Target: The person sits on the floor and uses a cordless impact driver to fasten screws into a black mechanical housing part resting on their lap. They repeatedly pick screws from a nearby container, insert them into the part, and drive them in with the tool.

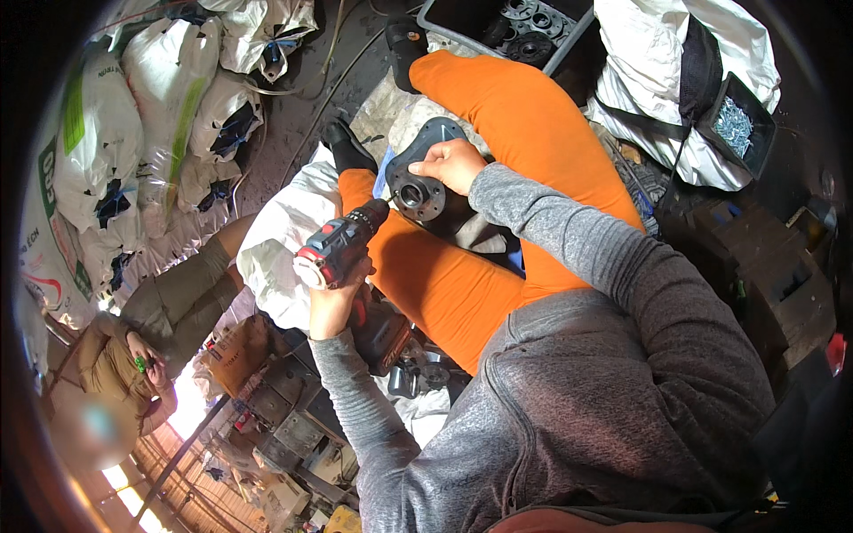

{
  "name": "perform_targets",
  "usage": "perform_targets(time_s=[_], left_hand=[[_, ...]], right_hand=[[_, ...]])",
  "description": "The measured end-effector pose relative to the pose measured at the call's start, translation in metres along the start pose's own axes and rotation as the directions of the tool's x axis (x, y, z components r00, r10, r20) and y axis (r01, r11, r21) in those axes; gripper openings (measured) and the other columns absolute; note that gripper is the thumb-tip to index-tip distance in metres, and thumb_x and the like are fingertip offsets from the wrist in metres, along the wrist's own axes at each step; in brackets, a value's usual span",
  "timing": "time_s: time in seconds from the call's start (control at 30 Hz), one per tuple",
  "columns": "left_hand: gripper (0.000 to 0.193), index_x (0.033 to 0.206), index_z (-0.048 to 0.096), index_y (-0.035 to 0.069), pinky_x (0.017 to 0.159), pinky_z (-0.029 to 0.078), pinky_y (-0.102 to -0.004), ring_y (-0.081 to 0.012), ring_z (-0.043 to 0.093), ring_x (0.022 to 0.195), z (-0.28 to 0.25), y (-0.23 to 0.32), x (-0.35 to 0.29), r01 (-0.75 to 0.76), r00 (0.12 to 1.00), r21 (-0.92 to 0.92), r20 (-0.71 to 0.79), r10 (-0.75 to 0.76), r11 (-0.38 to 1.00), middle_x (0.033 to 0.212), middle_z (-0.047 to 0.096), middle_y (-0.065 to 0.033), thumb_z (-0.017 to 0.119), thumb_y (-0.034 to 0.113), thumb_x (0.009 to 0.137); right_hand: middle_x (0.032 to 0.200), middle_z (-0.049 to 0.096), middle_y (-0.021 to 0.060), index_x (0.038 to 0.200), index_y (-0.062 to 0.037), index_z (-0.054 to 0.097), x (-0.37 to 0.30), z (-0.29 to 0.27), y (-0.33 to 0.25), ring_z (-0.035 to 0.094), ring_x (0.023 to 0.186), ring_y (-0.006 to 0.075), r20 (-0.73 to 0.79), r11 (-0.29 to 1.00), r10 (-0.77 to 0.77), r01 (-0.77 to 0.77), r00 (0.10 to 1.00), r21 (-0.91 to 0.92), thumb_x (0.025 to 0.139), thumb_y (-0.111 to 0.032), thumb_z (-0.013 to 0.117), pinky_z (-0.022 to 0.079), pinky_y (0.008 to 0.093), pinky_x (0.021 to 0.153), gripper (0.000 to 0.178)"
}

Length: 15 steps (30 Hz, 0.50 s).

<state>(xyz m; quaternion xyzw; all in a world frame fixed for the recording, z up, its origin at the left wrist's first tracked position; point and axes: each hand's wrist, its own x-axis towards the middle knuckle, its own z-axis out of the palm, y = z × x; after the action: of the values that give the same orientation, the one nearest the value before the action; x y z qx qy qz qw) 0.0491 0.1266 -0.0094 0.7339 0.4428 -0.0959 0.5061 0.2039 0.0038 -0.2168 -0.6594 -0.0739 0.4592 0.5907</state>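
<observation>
A red and black cordless drill [342, 242] is gripped by its handle in my left hand [334, 300], and its chuck points up and right. The bit end is at the left edge of a dark grey flanged part [421, 197]; I cannot tell whether it touches. This part has a round hub with a central bore and small holes around it, and a wider plate stretching away behind. My right hand [451, 166] pinches its right side between thumb and fingers. It sits between my orange-trousered legs [524, 115].
A grey crate [576, 40] at the far side holds several round dark parts. At right, a black bin [771, 133] of small screws stands by a white sack [622, 53]. Stuffed white sacks [169, 89] fill the left. Another person [169, 311] sits there holding something green. Cables cross the floor.
</observation>
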Motion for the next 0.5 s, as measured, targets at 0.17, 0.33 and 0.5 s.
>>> perform_targets(time_s=[0.17, 0.33, 0.5], left_hand=[[0.032, 0.109, 0.059, 0.002, 0.042, 0.045, -0.0251, -0.0115, 0.057, 0.051, 0.001, 0.010, 0.004, 0.028, 0.999, 0.071, 0.038, -0.031, 0.997, 0.081, 0.065, -0.0064, 0.070, 0.006, 0.080], [0.028, 0.107, 0.065, 0.002, 0.043, 0.043, -0.0249, -0.0102, 0.056, 0.051, -0.005, 0.014, 0.011, 0.030, 0.998, 0.180, 0.053, -0.040, 0.983, 0.078, 0.066, -0.0045, 0.071, 0.007, 0.080], [0.025, 0.103, 0.069, 0.003, 0.053, 0.048, -0.0279, -0.0125, 0.060, 0.060, 0.001, 0.031, 0.018, 0.101, 0.991, 0.291, 0.056, -0.122, 0.952, 0.082, 0.068, -0.0036, 0.072, 0.010, 0.079]], right_hand=[[0.076, 0.070, 0.0114, 0.081, -0.0004, 0.070, -0.003, -0.005, -0.004, 0.065, 0.071, 0.0204, -0.070, 0.973, -0.081, 0.064, 0.994, -0.223, 0.077, -0.042, 0.077, 0.051, 0.0342, 0.070, 0.042], [0.077, 0.069, 0.0139, 0.083, -0.0008, 0.070, -0.002, -0.006, 0.006, 0.066, 0.073, 0.0285, -0.112, 0.935, -0.134, 0.088, 0.985, -0.345, 0.078, -0.048, 0.072, 0.050, 0.0383, 0.069, 0.047], [0.069, 0.065, 0.0096, 0.085, -0.0001, 0.068, -0.008, -0.013, 0.007, 0.060, 0.064, 0.0207, -0.069, 0.931, -0.082, 0.052, 0.994, -0.362, 0.079, -0.045, 0.074, 0.047, 0.0358, 0.062, 0.045]])
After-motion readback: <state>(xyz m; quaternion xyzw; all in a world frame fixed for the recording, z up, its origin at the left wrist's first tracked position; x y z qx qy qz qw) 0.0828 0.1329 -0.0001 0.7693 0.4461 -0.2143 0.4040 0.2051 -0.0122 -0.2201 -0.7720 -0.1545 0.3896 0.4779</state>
